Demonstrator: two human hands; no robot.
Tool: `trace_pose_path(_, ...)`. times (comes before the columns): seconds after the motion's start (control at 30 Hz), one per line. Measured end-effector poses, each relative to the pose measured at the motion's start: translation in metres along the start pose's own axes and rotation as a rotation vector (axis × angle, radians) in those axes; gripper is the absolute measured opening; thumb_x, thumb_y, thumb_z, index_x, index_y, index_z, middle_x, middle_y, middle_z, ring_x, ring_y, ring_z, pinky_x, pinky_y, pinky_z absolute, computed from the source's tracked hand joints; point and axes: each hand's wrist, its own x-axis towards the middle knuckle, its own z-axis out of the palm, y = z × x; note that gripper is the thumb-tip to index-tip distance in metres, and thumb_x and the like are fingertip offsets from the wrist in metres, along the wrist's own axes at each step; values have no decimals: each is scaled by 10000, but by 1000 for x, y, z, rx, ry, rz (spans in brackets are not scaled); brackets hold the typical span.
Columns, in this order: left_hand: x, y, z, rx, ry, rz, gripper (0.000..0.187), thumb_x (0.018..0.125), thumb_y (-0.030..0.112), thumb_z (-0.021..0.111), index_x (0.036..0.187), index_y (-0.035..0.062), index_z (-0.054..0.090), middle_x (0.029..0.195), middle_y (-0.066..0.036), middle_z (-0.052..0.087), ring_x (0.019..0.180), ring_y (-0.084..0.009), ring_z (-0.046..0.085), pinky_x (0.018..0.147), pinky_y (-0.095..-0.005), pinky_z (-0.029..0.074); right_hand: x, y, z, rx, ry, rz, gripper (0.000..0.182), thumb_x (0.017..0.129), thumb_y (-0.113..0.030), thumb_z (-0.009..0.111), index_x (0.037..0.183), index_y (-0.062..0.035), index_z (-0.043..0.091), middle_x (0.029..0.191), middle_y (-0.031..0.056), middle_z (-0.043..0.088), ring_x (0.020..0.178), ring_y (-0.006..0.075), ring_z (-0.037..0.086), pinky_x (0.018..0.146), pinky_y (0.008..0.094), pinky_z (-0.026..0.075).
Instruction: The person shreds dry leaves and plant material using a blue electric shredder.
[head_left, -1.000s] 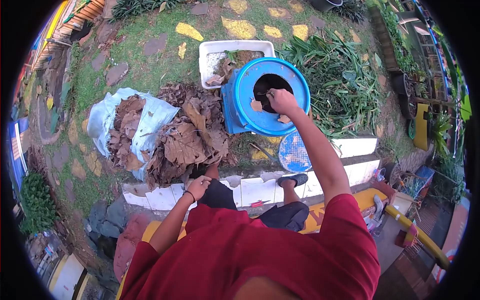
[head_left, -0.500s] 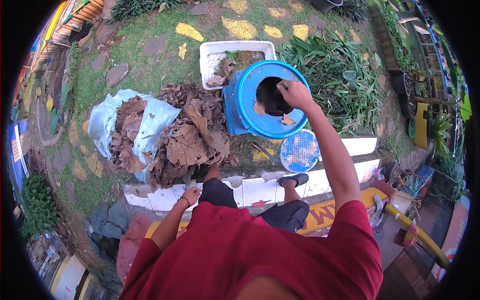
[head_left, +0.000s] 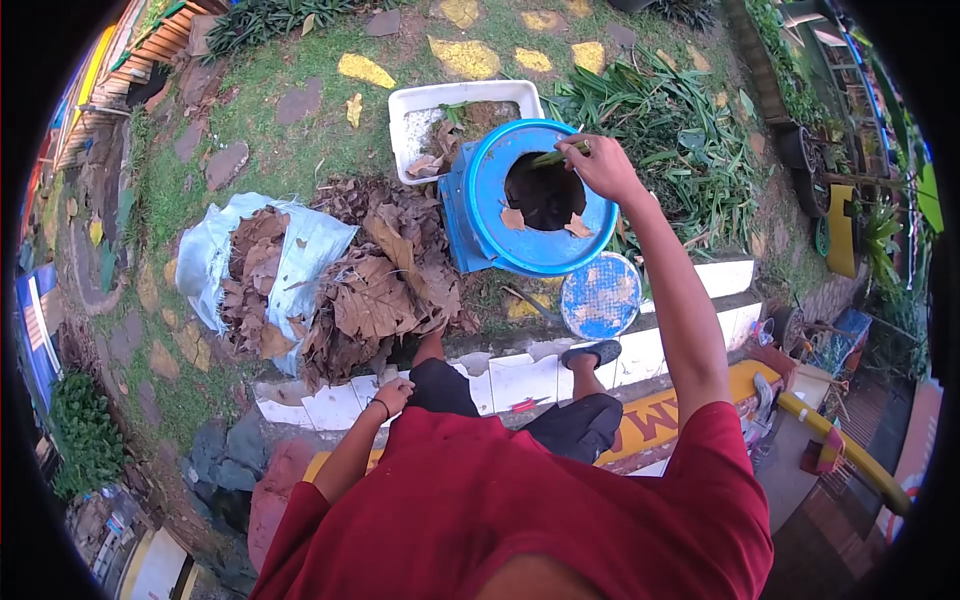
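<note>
My right hand (head_left: pixel 598 168) is closed on a green leaf (head_left: pixel 556 158) at the edge of the dark round opening in the blue drum (head_left: pixel 487 215). Two pieces of dry leaf (head_left: pixel 512 218) lie on the drum's top by the hole. What is deep inside the drum is too dark to make out. My left hand (head_left: pixel 395 393), fingers curled with nothing visible in them, is beside my knee. Just beyond that hand is a heap of large brown dry leaves (head_left: pixel 375 295).
A white-blue sack (head_left: pixel 205 260) of dry leaves lies left of the heap. Behind the drum stands a white tray (head_left: pixel 405 135) with soil and leaves. Cut green leaves (head_left: pixel 690 160) are piled at right. A round blue lid (head_left: pixel 600 295) rests near a white-tiled edge (head_left: pixel 520 380).
My right hand has risen slightly out of the drum's opening, and the green leaf in it now shows clearly. My left hand has shifted slightly by the knee.
</note>
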Motion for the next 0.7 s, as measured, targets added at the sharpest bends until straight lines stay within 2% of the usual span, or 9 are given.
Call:
trace_pose_path(0.13, -14, 14, -3, -55, 18, -12, 280, 980, 166, 512, 1198, 26, 620, 1010, -105, 690, 806, -166, 640, 749, -309, 521, -1, 31, 86, -262, -290, -63, 294, 902, -253, 565, 1089, -99, 732, 904, 180, 726, 866, 352, 694, 825, 445, 541)
trace_pose_path(0.2, -15, 9, -1, -146, 52, 55, 277, 983, 172, 512, 1195, 31, 622, 1009, -106, 689, 806, -166, 640, 762, -306, 524, -3, 49, 126, -319, -456, -72, 305, 870, -218, 564, 1107, -122, 730, 1005, 207, 710, 950, 379, 675, 902, 461, 528)
trace_pose_path(0.27, -18, 5, 1, -135, 65, 46, 280, 990, 180, 505, 1196, 29, 619, 1007, -107, 687, 809, -166, 641, 772, -305, 526, -3, 53, 132, -431, -463, -46, 315, 875, -230, 541, 1103, -135, 737, 1024, 204, 708, 962, 373, 676, 907, 460, 527)
trace_pose_path(0.3, -22, 2, 2, -156, 55, 69, 283, 993, 184, 502, 1201, 30, 617, 1008, -106, 686, 809, -165, 639, 771, -303, 525, -2, 59, 127, -289, -385, -71, 312, 873, -227, 547, 1102, -135, 738, 1019, 200, 710, 959, 373, 675, 904, 458, 527)
trace_pose_path(0.37, -25, -2, 2, -165, 37, 60, 274, 991, 172, 510, 1198, 30, 619, 1001, -99, 683, 783, -153, 622, 730, -293, 519, 5, 44, 95, -132, -267, -85, 289, 886, -256, 569, 1072, -126, 748, 1005, 187, 713, 952, 367, 673, 881, 448, 527)
trace_pose_path(0.47, -23, -6, 3, -78, -5, -30, 261, 981, 150, 526, 1191, 28, 621, 980, -87, 679, 758, -142, 604, 685, -287, 510, 8, 6, 30, -161, -208, -47, 294, 911, -346, 596, 1021, -126, 758, 898, 199, 714, 861, 374, 680, 816, 455, 537)
trace_pose_path(0.53, -21, -7, 2, -69, -21, -58, 259, 978, 144, 529, 1189, 27, 622, 977, -87, 679, 749, -139, 598, 668, -287, 506, 10, -1, 6, -205, -154, -81, 289, 909, -346, 600, 1015, -127, 757, 873, 198, 711, 840, 375, 680, 801, 461, 539)
trace_pose_path(0.6, -13, -5, 1, -58, -36, -84, 256, 975, 138, 532, 1187, 26, 622, 973, -87, 680, 740, -136, 593, 651, -287, 502, 12, -2, 0, -249, -97, -116, 285, 907, -346, 603, 1010, -129, 756, 849, 196, 709, 819, 376, 680, 786, 467, 541)
trace_pose_path(0.7, -10, -6, 0, -107, -9, -14, 263, 984, 152, 520, 1190, 23, 620, 978, -96, 685, 759, -141, 608, 685, -287, 511, 13, 9, 31, -309, -112, -109, 272, 893, -332, 618, 986, -115, 753, 843, 174, 711, 803, 369, 685, 760, 479, 545)
